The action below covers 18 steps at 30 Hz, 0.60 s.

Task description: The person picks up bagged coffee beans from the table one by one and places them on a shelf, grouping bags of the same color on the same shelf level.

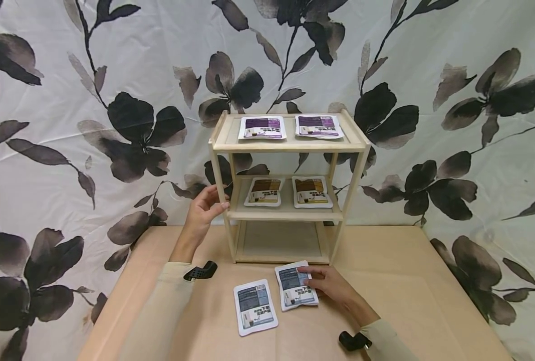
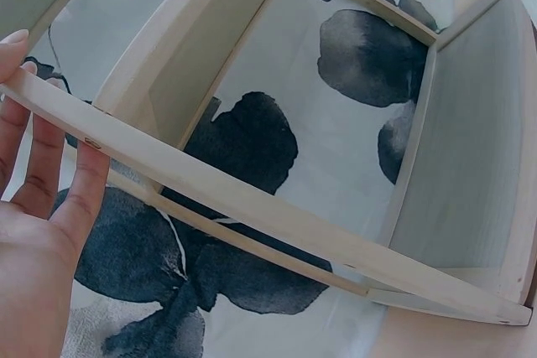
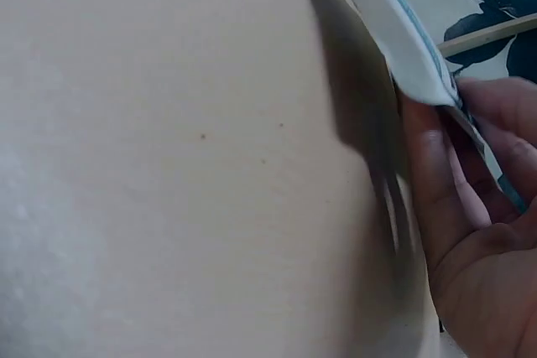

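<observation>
Item: three-tier wooden shelf rack (image 1: 287,215), standing on the counter (image 1: 407,281) against a floral backdrop cloth (image 1: 69,125).

Left hand (image 1: 203,209): raised at the rack's left front post, level with the middle shelf. Fingers mostly straight, fingertips (image 2: 50,153) laid against the wooden rail; the thumb's position cannot be told. It carries nothing.

Right hand (image 1: 328,283): low on the counter, just in front of the rack's base. Fingers and thumb pinch the right edge of a blue-and-white pouch (image 1: 296,292); the right wrist view shows that edge lifted off the counter with fingers beneath it and the thumb on top.

Second blue-and-white pouch (image 1: 255,306): flat on the counter, just to the left of the held pouch and slightly nearer the person, not touched by either hand.

Middle shelf, beyond the right hand and just right of the left hand: two brown-and-white pouches (image 1: 287,192), side by side, lying flat.

Top shelf, above both hands: two purple-and-white pouches (image 1: 291,127), side by side, lying flat.

Bottom shelf (image 1: 282,241): directly beyond the right hand, bare board in view.

Wrists: a black camera mount on each, the left mount (image 1: 201,272) and the right mount (image 1: 354,341), over pale sleeves.
</observation>
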Available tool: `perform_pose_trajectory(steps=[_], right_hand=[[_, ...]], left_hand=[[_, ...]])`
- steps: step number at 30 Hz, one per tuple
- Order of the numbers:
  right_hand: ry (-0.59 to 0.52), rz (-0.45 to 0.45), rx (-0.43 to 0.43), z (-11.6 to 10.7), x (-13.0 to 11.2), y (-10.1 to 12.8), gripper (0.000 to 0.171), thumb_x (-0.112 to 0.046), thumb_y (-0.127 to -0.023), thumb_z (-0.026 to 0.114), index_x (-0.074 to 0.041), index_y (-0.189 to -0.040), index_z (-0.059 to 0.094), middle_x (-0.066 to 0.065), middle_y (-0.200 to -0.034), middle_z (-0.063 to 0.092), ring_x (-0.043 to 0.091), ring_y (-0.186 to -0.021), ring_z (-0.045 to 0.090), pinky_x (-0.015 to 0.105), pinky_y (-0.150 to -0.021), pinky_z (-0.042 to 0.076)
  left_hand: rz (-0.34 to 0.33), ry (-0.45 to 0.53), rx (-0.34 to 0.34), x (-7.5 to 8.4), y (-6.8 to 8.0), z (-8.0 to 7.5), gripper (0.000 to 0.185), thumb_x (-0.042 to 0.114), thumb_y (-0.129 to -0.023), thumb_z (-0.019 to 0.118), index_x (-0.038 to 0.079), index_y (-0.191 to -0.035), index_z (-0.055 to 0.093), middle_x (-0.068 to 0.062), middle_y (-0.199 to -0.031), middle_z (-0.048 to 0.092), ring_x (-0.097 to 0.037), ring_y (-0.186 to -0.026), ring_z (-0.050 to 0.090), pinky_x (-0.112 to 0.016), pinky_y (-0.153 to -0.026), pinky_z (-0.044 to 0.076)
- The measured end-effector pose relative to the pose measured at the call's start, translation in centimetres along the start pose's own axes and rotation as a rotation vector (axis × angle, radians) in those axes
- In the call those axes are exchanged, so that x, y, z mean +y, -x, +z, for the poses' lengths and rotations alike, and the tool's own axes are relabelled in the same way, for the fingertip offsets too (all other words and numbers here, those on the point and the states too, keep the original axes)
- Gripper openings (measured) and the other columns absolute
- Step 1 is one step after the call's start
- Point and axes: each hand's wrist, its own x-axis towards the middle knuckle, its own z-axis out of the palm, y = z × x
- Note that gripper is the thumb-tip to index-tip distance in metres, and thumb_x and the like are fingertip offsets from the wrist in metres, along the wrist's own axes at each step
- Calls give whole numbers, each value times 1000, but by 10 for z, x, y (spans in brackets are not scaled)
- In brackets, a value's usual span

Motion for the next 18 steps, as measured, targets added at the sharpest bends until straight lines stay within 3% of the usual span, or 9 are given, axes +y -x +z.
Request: perform_pose_trajectory(steps=[5,11,16,18], right_hand=[[-60,13,-4,-1,-3,-1,46,-11,-91,75,-1,-135,64,29,-144,47,23,-93,69,31,-74,60],[7,-31,10,-5,-11,-5,45,-11,-91,75,-5,-134,65,24,-140,53,23,-101,65,29,-78,58],[-77,-17,47,-5,-19,-10,49,-8,-92,74,-3,-139,59,26,-123,62,25,-94,69,35,-74,61],[-102,-14,78,-4,-20,-13,51,-7,-92,73,-3,-140,57,26,-125,62,25,-94,70,36,-75,61]], left_hand=[[-17,0,10,-2,0,0,46,-4,-92,70,1,-136,57,3,-106,68,-32,-108,58,-28,-92,52],[-14,14,13,-2,0,0,45,-4,-91,71,6,-134,61,2,-106,69,-36,-109,58,-29,-91,52],[-5,11,7,-3,-1,0,47,-5,-92,70,-4,-136,55,-3,-108,68,-25,-106,60,-27,-90,53],[-3,11,8,-3,-1,0,49,-5,-91,70,-8,-137,52,-9,-109,67,-25,-106,60,-27,-89,53]])
